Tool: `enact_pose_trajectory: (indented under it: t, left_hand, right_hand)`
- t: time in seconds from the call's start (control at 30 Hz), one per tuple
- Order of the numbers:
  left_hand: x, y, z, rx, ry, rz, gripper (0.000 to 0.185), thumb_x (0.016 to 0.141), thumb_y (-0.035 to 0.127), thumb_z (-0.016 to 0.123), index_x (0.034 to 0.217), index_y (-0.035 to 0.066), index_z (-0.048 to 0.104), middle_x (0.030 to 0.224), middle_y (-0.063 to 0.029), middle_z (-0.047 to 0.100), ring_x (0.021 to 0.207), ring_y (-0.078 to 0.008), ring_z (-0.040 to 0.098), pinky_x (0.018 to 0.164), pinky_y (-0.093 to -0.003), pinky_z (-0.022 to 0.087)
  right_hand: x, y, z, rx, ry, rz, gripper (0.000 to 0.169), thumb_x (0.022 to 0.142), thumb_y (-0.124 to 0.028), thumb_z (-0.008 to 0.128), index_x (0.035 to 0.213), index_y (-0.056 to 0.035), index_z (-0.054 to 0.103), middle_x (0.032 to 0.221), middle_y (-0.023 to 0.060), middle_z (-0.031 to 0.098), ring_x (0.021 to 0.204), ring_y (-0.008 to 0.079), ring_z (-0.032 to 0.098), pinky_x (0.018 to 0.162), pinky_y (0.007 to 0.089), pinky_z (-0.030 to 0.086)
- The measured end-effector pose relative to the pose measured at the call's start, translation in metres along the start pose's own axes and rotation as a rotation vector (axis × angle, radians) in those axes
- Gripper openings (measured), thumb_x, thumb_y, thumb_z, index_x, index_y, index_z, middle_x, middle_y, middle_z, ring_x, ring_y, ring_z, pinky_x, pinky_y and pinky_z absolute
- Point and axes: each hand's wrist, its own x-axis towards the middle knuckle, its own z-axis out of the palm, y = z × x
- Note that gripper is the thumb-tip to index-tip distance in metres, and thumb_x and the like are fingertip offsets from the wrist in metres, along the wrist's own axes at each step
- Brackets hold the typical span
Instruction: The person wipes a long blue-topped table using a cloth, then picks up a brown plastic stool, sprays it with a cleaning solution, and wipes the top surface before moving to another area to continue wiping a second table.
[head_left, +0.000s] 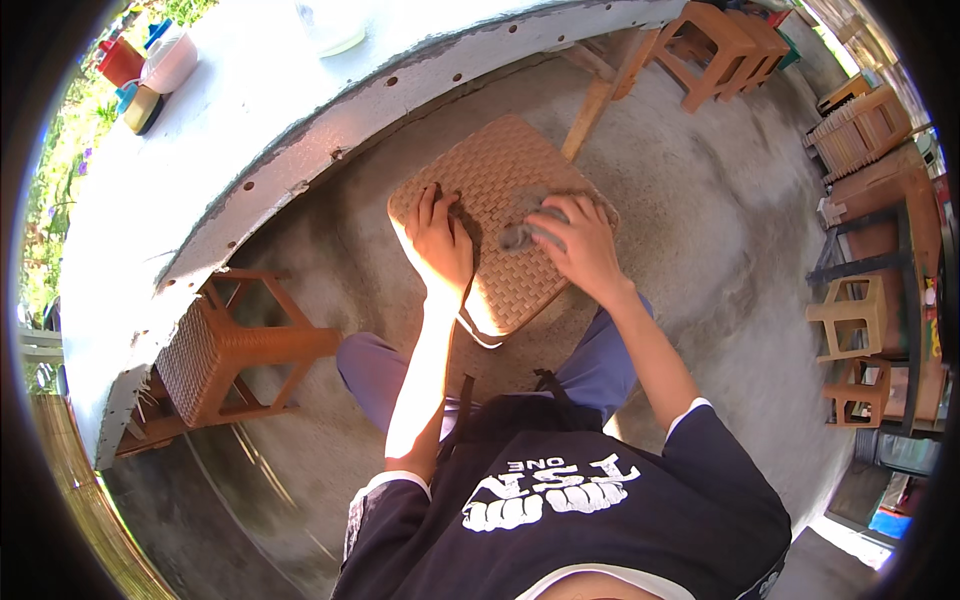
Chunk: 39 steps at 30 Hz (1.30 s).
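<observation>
A brown plastic stool (491, 277) with a woven-pattern seat stands on the floor right in front of me. My left hand (439, 244) rests flat on the left part of its seat, fingers slightly spread, holding nothing. On the right part of the seat, my right hand (581, 240) presses a crumpled grey cloth (517, 237) under its fingers. Some of the cloth is hidden beneath that hand. Sunlight falls on my left forearm and on the seat's near corner.
Along the left runs a white table (247, 120) with a ragged edge, bearing several condiment containers (142, 97). An orange-brown stool (247, 352) lies tipped at lower left. More stools (709, 52) stand at the upper right. Small stools (847, 319) and a wooden bench (919, 225) line the right side.
</observation>
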Motion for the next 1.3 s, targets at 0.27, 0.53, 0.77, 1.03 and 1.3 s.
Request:
enact_pose_trajectory:
  t: [0.27,0.53,0.77,1.03,1.3]
  left_hand:
    - [-0.001,-0.001,0.007,-0.074,-0.024,-0.047,0.030,0.088,0.001,0.058,0.113,0.002,0.073,0.143,-0.0212,0.061,0.140,-0.0399,0.050,0.118,-0.0511,0.034]
    - [-0.003,-0.008,0.002,-0.060,-0.035,-0.057,0.029,0.089,0.002,0.057,0.112,0.003,0.073,0.142,-0.0214,0.062,0.140,-0.0399,0.050,0.118,-0.0503,0.034]
    - [0.000,0.004,0.006,0.017,-0.065,0.039,0.029,0.091,0.015,0.062,0.117,0.006,0.073,0.146,-0.0196,0.059,0.143,-0.0390,0.046,0.118,-0.0522,0.033]
    - [-0.003,-0.005,0.002,0.016,-0.069,0.014,0.030,0.091,0.014,0.061,0.118,0.007,0.073,0.147,-0.0191,0.058,0.144,-0.0381,0.046,0.118,-0.0511,0.032]
    - [-0.002,-0.005,0.008,-0.089,-0.052,-0.067,0.031,0.089,0.004,0.057,0.116,0.005,0.073,0.145,-0.0191,0.060,0.144,-0.0382,0.046,0.119,-0.0510,0.032]
  right_hand:
    - [0.048,0.008,0.035,-0.158,0.162,0.235,0.025,0.095,-0.023,0.072,0.119,-0.0164,0.075,0.124,0.0061,0.064,0.117,0.0304,0.056,0.096,0.0521,0.042]
    - [-0.039,-0.058,0.002,0.184,-0.092,-0.156,0.033,0.086,-0.022,0.078,0.119,-0.0231,0.076,0.126,0.0004,0.064,0.121,0.0243,0.057,0.099,0.0435,0.044]
    - [0.037,0.062,0.015,-0.181,0.205,0.268,0.026,0.096,-0.025,0.072,0.121,-0.0171,0.075,0.125,0.0052,0.065,0.117,0.0286,0.059,0.096,0.0490,0.046]
    - [-0.026,-0.074,0.010,0.024,0.030,0.063,0.034,0.086,-0.021,0.078,0.120,-0.0192,0.073,0.122,0.0033,0.063,0.115,0.0265,0.057,0.096,0.0468,0.044]
    - [-0.002,-0.032,0.012,0.050,0.039,-0.020,0.031,0.087,-0.020,0.078,0.118,-0.0196,0.075,0.122,0.0031,0.064,0.116,0.0274,0.056,0.095,0.0450,0.046]
